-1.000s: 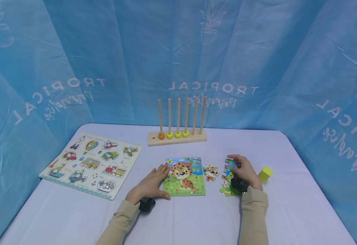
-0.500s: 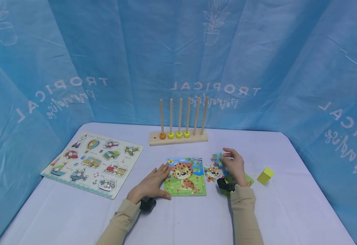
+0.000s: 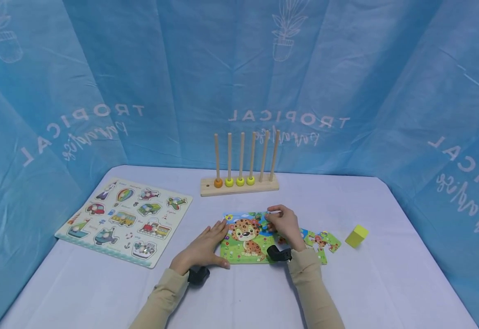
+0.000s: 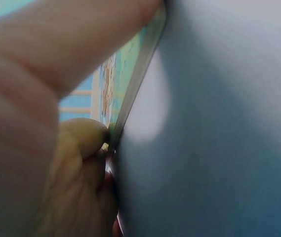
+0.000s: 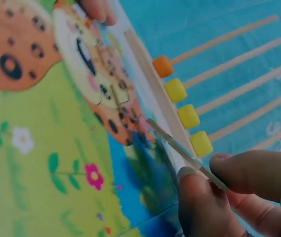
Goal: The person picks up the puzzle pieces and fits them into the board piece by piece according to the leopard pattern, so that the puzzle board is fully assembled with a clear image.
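Note:
A square leopard-picture puzzle board [image 3: 235, 253] lies flat on the white table. My left hand [image 3: 204, 246] rests along its left side with fingers extended, the thumb near the lower corner; in the left wrist view the thumb and fingers touch the board's edge. Over the board's upper right part, my right hand [image 3: 285, 226] pinches a thin puzzle piece [image 5: 182, 150] between thumb and fingers. The right wrist view shows that piece tilted, nearly edge-on, just above the picture; whether it touches the board I cannot tell. Loose puzzle pieces [image 3: 330, 241] lie right of the board, partly hidden behind my right hand.
A yellow block [image 3: 356, 236] stands right of the loose pieces. Behind the board is a wooden bead rack [image 3: 239, 188] with upright rods, one orange bead and several yellow ones. A vehicle peg puzzle [image 3: 165, 246] lies at left. Blue curtain [image 3: 181, 91] surrounds the table.
From the loose pieces at right, my right hand has picked up a puzzle piece and carried it left over the board's upper right part. My left hand has stayed on the board's left edge.

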`<state>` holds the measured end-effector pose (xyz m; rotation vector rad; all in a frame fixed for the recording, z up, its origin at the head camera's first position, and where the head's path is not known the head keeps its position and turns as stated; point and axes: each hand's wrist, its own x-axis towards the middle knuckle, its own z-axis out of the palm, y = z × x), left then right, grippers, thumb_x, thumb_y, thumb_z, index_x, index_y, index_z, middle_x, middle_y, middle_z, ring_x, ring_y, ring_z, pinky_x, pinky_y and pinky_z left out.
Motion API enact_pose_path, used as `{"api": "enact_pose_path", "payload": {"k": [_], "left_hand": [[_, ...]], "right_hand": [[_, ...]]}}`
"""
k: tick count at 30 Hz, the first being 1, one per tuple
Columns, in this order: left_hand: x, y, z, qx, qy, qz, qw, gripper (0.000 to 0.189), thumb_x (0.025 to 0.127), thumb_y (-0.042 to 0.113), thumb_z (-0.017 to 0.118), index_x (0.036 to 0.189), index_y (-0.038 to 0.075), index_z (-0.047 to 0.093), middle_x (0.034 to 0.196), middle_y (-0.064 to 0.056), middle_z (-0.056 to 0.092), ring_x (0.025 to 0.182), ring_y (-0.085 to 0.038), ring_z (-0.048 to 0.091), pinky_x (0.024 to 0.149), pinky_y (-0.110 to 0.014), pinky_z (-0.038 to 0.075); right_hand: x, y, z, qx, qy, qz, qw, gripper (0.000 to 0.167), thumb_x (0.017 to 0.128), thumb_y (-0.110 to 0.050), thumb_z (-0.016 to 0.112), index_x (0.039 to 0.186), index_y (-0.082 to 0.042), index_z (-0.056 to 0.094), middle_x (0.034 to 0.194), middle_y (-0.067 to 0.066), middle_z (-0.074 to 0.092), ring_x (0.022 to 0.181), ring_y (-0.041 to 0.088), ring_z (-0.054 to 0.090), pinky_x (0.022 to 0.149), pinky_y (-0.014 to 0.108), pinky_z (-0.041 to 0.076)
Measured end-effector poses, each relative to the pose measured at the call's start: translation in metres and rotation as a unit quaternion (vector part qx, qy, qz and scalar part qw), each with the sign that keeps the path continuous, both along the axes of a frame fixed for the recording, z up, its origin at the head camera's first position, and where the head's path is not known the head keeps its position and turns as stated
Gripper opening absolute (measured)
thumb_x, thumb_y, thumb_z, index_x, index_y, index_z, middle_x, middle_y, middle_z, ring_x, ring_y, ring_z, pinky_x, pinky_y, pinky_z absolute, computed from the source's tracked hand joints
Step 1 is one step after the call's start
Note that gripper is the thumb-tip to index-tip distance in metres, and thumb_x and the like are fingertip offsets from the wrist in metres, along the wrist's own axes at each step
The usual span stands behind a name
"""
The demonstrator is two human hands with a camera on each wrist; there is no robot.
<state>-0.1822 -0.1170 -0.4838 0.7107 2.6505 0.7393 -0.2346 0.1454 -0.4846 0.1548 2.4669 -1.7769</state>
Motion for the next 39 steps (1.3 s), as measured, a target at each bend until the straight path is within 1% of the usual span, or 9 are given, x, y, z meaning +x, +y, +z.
{"api": "enact_pose_path", "payload": {"k": [6,9,13,16,24,29,31,34,39], "left_hand": [[0.000,0.000,0.000,-0.001,0.002,0.001,1.0000,0.112,0.072,0.044,0.082,0.153,-0.001,0.019,0.162,-0.019,0.011,0.151,-0.035,0.010,0.124,-0.052,0.010],[0.000,0.000,0.000,-0.001,0.004,0.001,1.0000,0.112,0.071,0.044,0.082,0.153,-0.001,0.020,0.162,-0.020,0.012,0.151,-0.035,0.010,0.124,-0.053,0.010],[0.001,0.000,0.000,0.005,0.003,0.001,1.0000,0.111,0.071,0.043,0.083,0.152,-0.002,0.021,0.162,-0.020,0.013,0.151,-0.036,0.011,0.124,-0.053,0.011],[0.001,0.000,0.000,0.006,0.001,0.001,1.0000,0.111,0.072,0.043,0.082,0.153,-0.001,0.021,0.162,-0.020,0.013,0.151,-0.036,0.011,0.124,-0.053,0.011],[0.001,0.000,-0.001,-0.001,0.003,0.001,1.0000,0.111,0.072,0.045,0.082,0.153,0.000,0.020,0.162,-0.018,0.013,0.151,-0.034,0.011,0.124,-0.052,0.011],[0.001,-0.001,-0.001,-0.001,0.002,-0.001,1.0000,0.111,0.073,0.045,0.081,0.153,0.000,0.019,0.162,-0.019,0.012,0.151,-0.035,0.011,0.124,-0.052,0.011],[0.001,0.000,0.000,-0.001,0.002,-0.001,1.0000,0.111,0.073,0.045,0.081,0.153,-0.001,0.019,0.162,-0.019,0.012,0.151,-0.035,0.011,0.124,-0.053,0.011],[0.001,0.000,0.001,-0.004,0.000,-0.001,1.0000,0.109,0.074,0.045,0.080,0.153,0.000,0.020,0.163,-0.018,0.011,0.151,-0.034,0.010,0.124,-0.052,0.011],[0.001,0.000,0.003,-0.005,-0.002,0.000,1.0000,0.108,0.074,0.044,0.080,0.153,0.000,0.022,0.163,-0.016,0.010,0.151,-0.034,0.010,0.124,-0.052,0.011]], "right_hand": [[0.000,-0.004,-0.002,0.054,0.020,-0.004,0.9983,0.021,0.090,-0.018,0.068,0.109,-0.009,0.065,0.072,0.006,0.065,0.053,0.015,0.062,0.048,0.028,0.047],[0.001,-0.006,-0.003,0.074,0.031,-0.005,0.9968,0.020,0.090,-0.019,0.067,0.107,-0.009,0.065,0.070,0.006,0.063,0.051,0.015,0.061,0.042,0.029,0.046],[0.001,-0.009,-0.005,0.103,0.033,-0.007,0.9941,0.019,0.091,-0.021,0.066,0.106,-0.010,0.063,0.069,0.005,0.061,0.049,0.015,0.060,0.033,0.027,0.036],[0.001,-0.011,-0.005,0.134,0.044,-0.004,0.9901,0.019,0.091,-0.022,0.066,0.105,-0.010,0.063,0.070,0.006,0.060,0.048,0.014,0.056,0.032,0.025,0.034],[0.004,-0.016,0.001,0.205,0.109,0.007,0.9725,0.018,0.089,-0.019,0.069,0.101,-0.005,0.065,0.068,0.005,0.054,0.048,0.014,0.041,0.041,0.027,0.037],[0.005,-0.026,0.001,0.257,0.131,0.076,0.9544,0.025,0.090,-0.024,0.070,0.109,-0.009,0.066,0.067,0.000,0.054,0.049,0.012,0.041,0.044,0.025,0.035],[0.005,-0.030,0.001,0.280,0.132,0.107,0.9447,0.028,0.090,-0.026,0.070,0.112,-0.010,0.065,0.067,-0.001,0.055,0.049,0.011,0.044,0.044,0.025,0.036],[0.006,-0.036,0.002,0.307,0.120,0.124,0.9359,0.031,0.090,-0.029,0.069,0.114,-0.010,0.065,0.067,-0.002,0.057,0.050,0.011,0.046,0.044,0.025,0.037],[0.004,-0.039,0.002,0.320,0.081,0.095,0.9390,0.033,0.087,-0.033,0.072,0.113,-0.014,0.065,0.067,-0.001,0.055,0.051,0.013,0.045,0.045,0.027,0.035]]}}
